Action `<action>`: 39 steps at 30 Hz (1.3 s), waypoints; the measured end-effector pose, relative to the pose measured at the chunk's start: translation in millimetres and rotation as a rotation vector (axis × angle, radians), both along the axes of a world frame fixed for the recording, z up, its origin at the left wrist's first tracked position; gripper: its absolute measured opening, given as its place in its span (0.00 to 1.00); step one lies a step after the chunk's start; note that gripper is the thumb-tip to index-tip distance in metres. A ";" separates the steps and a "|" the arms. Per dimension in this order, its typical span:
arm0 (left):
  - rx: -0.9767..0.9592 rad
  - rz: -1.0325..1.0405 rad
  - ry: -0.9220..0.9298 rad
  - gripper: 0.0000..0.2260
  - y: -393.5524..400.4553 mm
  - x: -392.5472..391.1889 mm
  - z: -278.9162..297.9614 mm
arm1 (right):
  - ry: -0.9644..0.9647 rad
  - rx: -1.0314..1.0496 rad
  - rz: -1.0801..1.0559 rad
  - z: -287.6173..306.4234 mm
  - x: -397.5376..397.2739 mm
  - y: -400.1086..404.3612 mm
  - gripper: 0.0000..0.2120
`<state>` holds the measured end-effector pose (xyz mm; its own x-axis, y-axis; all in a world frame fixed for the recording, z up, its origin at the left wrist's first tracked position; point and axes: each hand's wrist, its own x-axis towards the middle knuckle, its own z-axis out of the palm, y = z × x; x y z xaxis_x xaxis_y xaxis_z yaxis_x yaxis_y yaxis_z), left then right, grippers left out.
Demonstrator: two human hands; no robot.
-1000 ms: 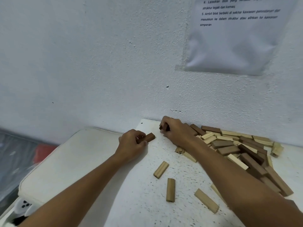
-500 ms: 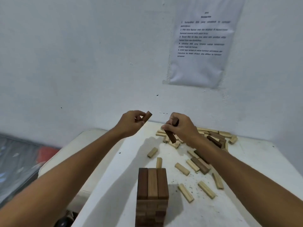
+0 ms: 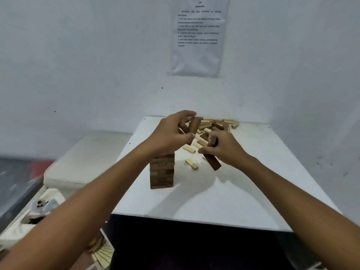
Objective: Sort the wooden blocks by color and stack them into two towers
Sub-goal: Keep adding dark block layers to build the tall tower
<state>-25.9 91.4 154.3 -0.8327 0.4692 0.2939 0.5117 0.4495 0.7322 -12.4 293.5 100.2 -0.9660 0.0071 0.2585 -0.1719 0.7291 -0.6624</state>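
Head view shows left hand and right hand each pinching a dark block above the dark tower; lower gently, squarely.

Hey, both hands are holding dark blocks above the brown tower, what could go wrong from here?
1. The left hand, gripping a dark brown wooden block, hangs right over the tall dark brown block tower; a bump could topple it.
2. The right hand holds its dark brown wooden block tilted and sticking out below the fingers; it might slip onto the white table.
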 end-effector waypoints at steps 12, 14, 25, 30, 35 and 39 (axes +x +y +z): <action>-0.304 -0.004 -0.296 0.28 32.8 43.7 -115.6 | -0.490 -0.090 -0.253 -58.2 61.2 11.2 0.19; -0.303 0.025 -0.308 0.29 32.1 40.8 -122.6 | -0.489 -0.123 -0.284 -61.9 59.8 8.5 0.22; -0.345 -0.004 -0.286 0.32 31.8 39.6 -130.4 | -0.434 0.099 -0.303 -69.4 74.6 19.4 0.07; -0.402 -0.023 -0.194 0.36 30.5 50.7 -130.1 | -0.384 0.319 -0.433 -68.5 91.8 20.4 0.14; -0.398 -0.051 -0.160 0.37 29.5 57.7 -129.7 | -0.401 0.093 -0.400 -74.4 98.0 12.5 0.23; -0.351 -0.056 -0.116 0.30 32.2 61.5 -132.6 | -0.428 -0.074 -0.360 -74.7 98.6 12.7 0.19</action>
<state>35.6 123.6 21.7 -0.8211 0.5707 0.0127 0.4657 0.6567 0.5932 86.2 306.2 25.5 -0.9179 0.3589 -0.1694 0.3742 0.6408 -0.6703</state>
